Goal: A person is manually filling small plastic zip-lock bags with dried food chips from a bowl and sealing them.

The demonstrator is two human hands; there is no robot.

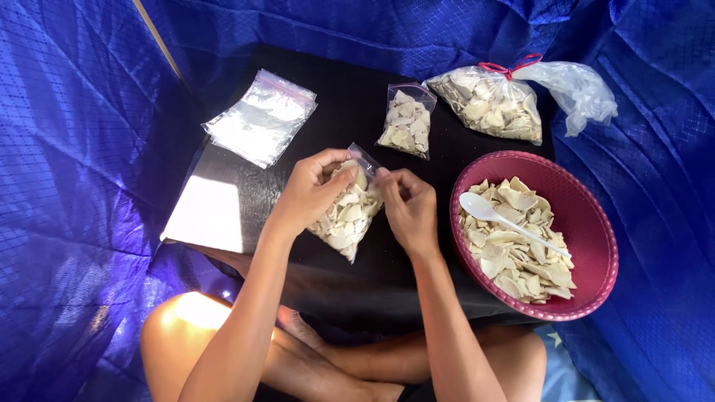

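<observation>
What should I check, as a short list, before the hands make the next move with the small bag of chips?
1. Both hands grip the bag: ok. Left hand and right hand pinch the top of the small bag.
2. Bag is filled: ok, pale chips reach near the top.
3. Zip strip fully closed: cannot tell, fingers cover it.
4. Chips spilled on the black table: ok, none seen.
5. Spoon within reach: ok, it lies in the red basket.
6. Empty bags available: ok, a stack lies at the left.

basket [596, 216] dark red | spoon [491, 216] white | chips [521, 260] cream | cloth [67, 186] blue, diamond-quilted | table [350, 89] black
</observation>
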